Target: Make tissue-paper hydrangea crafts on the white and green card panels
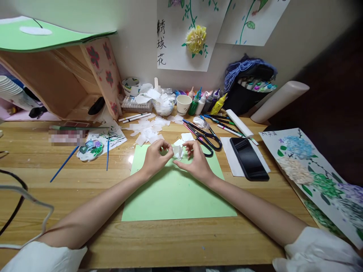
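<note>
My left hand [158, 155] pinches a small piece of white tissue paper [178, 152] between thumb and fingers. Close beside it, my right hand [195, 161] has thumb and fingers apart, with nothing visible between them. Both hands are over the upper part of a light green sheet of paper [178, 196] lying flat on the table. Just behind the hands lie more small white paper squares [187, 137]. Black-handled scissors [208, 139] rest to the right of the right hand, partly over the green sheet's back edge.
Loose white paper pieces [149, 130] lie behind the sheet. A paper cup [183, 104] and paint bottles [194, 104] stand along the wall. At right are a black phone [249, 158] and a flower picture [312, 170]; at left, a paint palette [90, 150] and brushes [64, 163].
</note>
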`<action>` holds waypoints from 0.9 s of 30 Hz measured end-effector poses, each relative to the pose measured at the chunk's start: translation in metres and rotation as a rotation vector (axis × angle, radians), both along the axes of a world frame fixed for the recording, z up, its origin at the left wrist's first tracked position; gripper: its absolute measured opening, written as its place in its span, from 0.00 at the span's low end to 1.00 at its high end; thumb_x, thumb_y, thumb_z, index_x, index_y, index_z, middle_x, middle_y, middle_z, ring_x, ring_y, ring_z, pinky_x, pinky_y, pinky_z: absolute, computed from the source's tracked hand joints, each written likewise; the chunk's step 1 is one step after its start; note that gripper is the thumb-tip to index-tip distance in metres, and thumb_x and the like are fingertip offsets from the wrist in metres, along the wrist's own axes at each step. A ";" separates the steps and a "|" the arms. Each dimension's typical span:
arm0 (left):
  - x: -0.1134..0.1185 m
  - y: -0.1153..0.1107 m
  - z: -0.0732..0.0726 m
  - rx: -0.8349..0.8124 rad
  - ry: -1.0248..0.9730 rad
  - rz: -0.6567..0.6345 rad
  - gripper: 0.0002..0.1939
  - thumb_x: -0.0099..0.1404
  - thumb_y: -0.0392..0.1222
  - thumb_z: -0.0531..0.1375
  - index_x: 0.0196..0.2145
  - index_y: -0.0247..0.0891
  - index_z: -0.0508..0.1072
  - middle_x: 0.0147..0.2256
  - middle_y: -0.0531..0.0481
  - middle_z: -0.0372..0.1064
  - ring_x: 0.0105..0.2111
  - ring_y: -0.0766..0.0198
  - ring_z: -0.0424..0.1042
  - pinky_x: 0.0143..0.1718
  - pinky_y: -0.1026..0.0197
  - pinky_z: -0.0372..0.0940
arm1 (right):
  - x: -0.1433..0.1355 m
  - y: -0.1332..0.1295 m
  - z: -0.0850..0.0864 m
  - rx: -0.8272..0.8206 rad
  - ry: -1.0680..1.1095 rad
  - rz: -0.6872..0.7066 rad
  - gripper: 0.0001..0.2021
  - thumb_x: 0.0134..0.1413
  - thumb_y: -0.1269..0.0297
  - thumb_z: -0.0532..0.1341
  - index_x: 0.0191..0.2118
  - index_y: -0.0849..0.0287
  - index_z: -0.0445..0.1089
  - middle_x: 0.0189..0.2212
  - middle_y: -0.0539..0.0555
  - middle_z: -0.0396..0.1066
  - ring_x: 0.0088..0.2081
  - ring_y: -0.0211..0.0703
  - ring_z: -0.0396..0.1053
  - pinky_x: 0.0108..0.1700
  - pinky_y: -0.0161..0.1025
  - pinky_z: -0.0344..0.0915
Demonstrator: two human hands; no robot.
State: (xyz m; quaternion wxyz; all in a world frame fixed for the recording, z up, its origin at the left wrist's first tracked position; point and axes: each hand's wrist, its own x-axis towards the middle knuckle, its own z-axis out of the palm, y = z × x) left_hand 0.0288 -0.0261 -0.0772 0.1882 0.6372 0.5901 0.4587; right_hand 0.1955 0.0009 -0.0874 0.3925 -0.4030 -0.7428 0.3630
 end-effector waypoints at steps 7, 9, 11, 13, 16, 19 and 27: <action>0.001 0.000 0.002 -0.073 -0.018 -0.009 0.03 0.57 0.37 0.54 0.27 0.37 0.65 0.26 0.53 0.64 0.27 0.67 0.61 0.30 0.64 0.58 | 0.000 0.002 0.005 0.029 -0.015 0.002 0.06 0.59 0.64 0.52 0.33 0.57 0.63 0.34 0.53 0.61 0.34 0.40 0.61 0.36 0.37 0.60; 0.001 0.001 0.001 -0.092 -0.005 -0.013 0.03 0.58 0.36 0.54 0.27 0.37 0.64 0.26 0.53 0.63 0.27 0.67 0.61 0.30 0.64 0.57 | 0.001 0.004 0.004 0.012 0.018 -0.018 0.07 0.59 0.64 0.52 0.31 0.57 0.62 0.33 0.52 0.61 0.35 0.40 0.61 0.35 0.35 0.59; 0.001 0.002 0.000 -0.095 0.011 -0.015 0.03 0.58 0.36 0.53 0.27 0.37 0.63 0.27 0.53 0.63 0.28 0.66 0.61 0.31 0.64 0.57 | 0.002 0.006 0.003 -0.017 0.052 -0.047 0.08 0.60 0.63 0.51 0.30 0.57 0.60 0.30 0.50 0.60 0.33 0.39 0.60 0.33 0.35 0.58; 0.001 0.001 0.000 -0.086 0.024 -0.015 0.03 0.58 0.36 0.53 0.27 0.37 0.63 0.27 0.53 0.63 0.28 0.66 0.61 0.31 0.63 0.57 | 0.003 0.008 0.000 -0.046 0.080 -0.069 0.10 0.60 0.62 0.51 0.28 0.57 0.58 0.28 0.49 0.59 0.32 0.39 0.59 0.32 0.34 0.56; 0.000 0.000 0.001 -0.077 -0.009 -0.074 0.04 0.60 0.37 0.53 0.28 0.37 0.63 0.28 0.52 0.64 0.29 0.66 0.62 0.32 0.63 0.59 | 0.004 0.010 -0.002 -0.082 0.110 -0.084 0.10 0.59 0.60 0.51 0.29 0.57 0.59 0.28 0.49 0.59 0.31 0.38 0.59 0.31 0.34 0.56; 0.000 -0.001 0.004 -0.104 -0.101 -0.244 0.06 0.63 0.39 0.52 0.29 0.37 0.65 0.34 0.49 0.68 0.35 0.65 0.66 0.38 0.63 0.61 | 0.003 0.010 -0.001 -0.084 0.117 -0.058 0.09 0.58 0.60 0.53 0.29 0.58 0.62 0.29 0.50 0.61 0.32 0.39 0.60 0.31 0.34 0.57; 0.001 0.000 0.000 -0.112 -0.086 -0.301 0.04 0.62 0.39 0.53 0.31 0.37 0.66 0.32 0.50 0.67 0.34 0.66 0.66 0.37 0.64 0.61 | 0.002 0.006 0.000 -0.049 0.048 0.088 0.05 0.55 0.64 0.56 0.30 0.58 0.67 0.30 0.51 0.64 0.32 0.38 0.62 0.31 0.34 0.58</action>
